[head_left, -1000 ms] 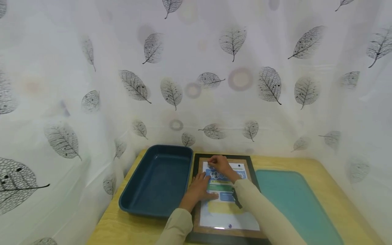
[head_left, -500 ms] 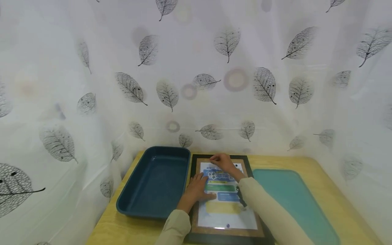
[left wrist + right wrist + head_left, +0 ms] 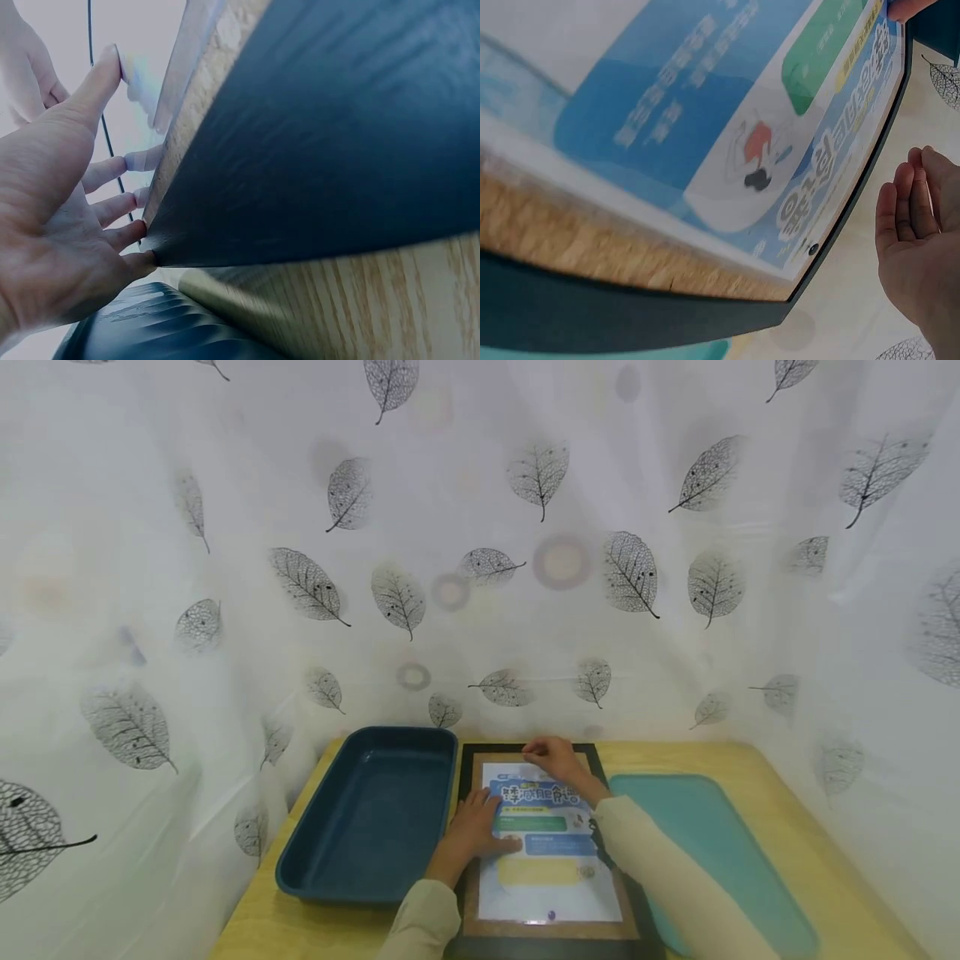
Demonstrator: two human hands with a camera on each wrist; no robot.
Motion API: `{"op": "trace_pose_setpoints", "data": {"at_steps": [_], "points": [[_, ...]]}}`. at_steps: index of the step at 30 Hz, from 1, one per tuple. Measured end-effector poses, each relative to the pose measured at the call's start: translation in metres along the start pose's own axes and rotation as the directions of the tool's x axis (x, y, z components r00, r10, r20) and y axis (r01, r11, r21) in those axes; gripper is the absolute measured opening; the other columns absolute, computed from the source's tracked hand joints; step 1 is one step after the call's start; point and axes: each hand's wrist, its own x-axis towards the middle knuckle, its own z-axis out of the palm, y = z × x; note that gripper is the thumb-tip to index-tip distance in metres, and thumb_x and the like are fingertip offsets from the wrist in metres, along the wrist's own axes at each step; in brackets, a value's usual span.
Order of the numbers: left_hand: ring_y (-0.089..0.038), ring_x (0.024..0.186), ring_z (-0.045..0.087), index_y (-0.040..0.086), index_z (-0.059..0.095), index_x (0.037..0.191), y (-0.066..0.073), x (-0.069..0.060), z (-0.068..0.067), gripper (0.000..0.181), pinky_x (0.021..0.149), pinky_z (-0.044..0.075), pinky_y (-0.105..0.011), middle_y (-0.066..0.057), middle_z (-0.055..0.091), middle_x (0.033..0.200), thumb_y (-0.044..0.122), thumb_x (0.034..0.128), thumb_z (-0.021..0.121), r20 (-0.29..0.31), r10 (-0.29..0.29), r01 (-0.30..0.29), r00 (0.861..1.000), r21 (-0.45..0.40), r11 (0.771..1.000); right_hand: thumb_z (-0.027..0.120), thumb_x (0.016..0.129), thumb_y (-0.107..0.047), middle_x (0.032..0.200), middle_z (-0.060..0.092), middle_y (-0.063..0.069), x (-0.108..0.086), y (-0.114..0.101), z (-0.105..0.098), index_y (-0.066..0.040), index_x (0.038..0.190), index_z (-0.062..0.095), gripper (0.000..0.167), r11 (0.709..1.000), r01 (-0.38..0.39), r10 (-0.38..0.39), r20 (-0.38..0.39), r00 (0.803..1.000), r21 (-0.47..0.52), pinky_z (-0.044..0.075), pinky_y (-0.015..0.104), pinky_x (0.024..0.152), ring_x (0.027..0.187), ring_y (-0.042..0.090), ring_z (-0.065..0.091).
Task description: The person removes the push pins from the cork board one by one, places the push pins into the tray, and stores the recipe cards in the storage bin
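Note:
A framed cork board (image 3: 468, 893) lies on the table with a printed poster (image 3: 551, 893) under clear film. My left hand (image 3: 471, 828) rests on the board's left side and the poster, fingers straight and spread; the left wrist view shows the palm (image 3: 67, 202) and its fingertips at the edge. Over the board's top edge my right hand (image 3: 558, 758) is raised, its fingertips close together. In the right wrist view this hand (image 3: 922, 232) is bent at the fingers, and whatever lies between the tips is hidden. A dark push pin (image 3: 814, 249) sits at one poster corner, a purple one (image 3: 551, 915) at the bottom.
To the left stands a deep dark blue tray (image 3: 367, 827), close beside the board. A flat teal tray (image 3: 720, 852) lies to the right, partly under the right sleeve (image 3: 660, 868). Behind the wooden table (image 3: 720, 756) hangs a leaf-patterned curtain (image 3: 480, 527).
My right hand has lifted from the poster's upper left area and shifted right and up toward the board's top edge. The left hand keeps its place on the board. The head view has shifted slightly.

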Motion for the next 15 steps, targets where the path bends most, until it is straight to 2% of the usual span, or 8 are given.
{"op": "trace_pose_setpoints", "data": {"at_steps": [6, 15], "points": [[-0.042, 0.152, 0.031, 0.007, 0.048, 0.153, 0.0, -0.001, 0.001, 0.094, 0.123, 0.029, -0.06, -0.019, 0.036, 0.164, 0.057, 0.0817, 0.083, 0.001, -0.012, 0.012, 1.0, 0.006, 1.0, 0.075, 0.094, -0.007, 0.098, 0.077, 0.011, -0.004, 0.015, -0.011, -0.002, 0.102, 0.076, 0.01, 0.999, -0.01, 0.01, -0.005, 1.0, -0.034, 0.061, 0.044, 0.089, 0.092, 0.027, 0.074], [-0.044, 0.152, 0.029, 0.008, 0.047, 0.154, -0.002, 0.001, 0.003, 0.094, 0.123, 0.027, -0.061, -0.018, 0.034, 0.165, 0.058, 0.0821, 0.082, 0.005, -0.022, 0.022, 1.0, -0.004, 1.0, 0.073, 0.095, -0.005, 0.101, 0.077, 0.017, -0.014, 0.029, -0.036, 0.005, 0.107, 0.074, 0.016, 0.999, -0.038, 0.038, -0.007, 0.999, -0.01, 0.061, 0.046, 0.089, 0.094, 0.033, 0.074]]}}
